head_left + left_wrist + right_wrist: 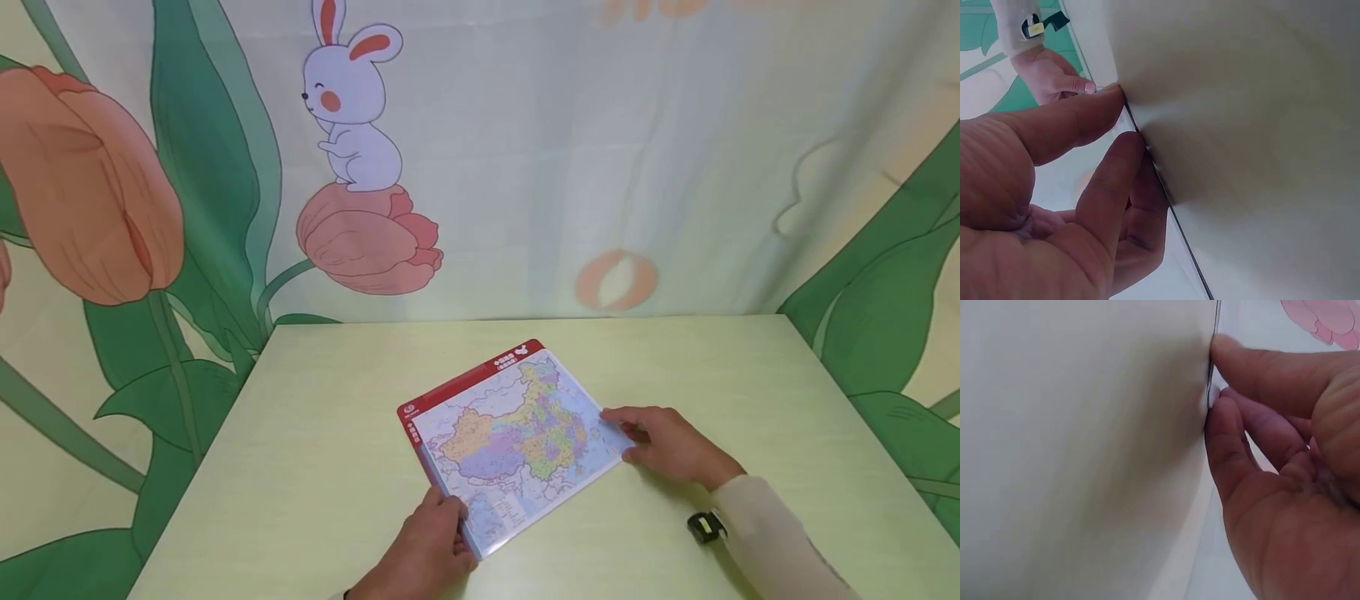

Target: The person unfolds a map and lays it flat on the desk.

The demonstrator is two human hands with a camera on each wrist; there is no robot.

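Pale green table (315, 467), tulip-rabbit curtain (352, 167) behind; hands pinch map board (510, 433) edges.

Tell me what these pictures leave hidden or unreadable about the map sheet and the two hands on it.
- Head view: the print on the map sheet and its red header is too small to read.
- Head view: the left hand covers the sheet's near corner; its fingertips are hidden beneath.
- Head view: the right hand covers the sheet's right edge.
- Both wrist views: only the sheet's thin edge shows, the map face unseen; the table is a blur.
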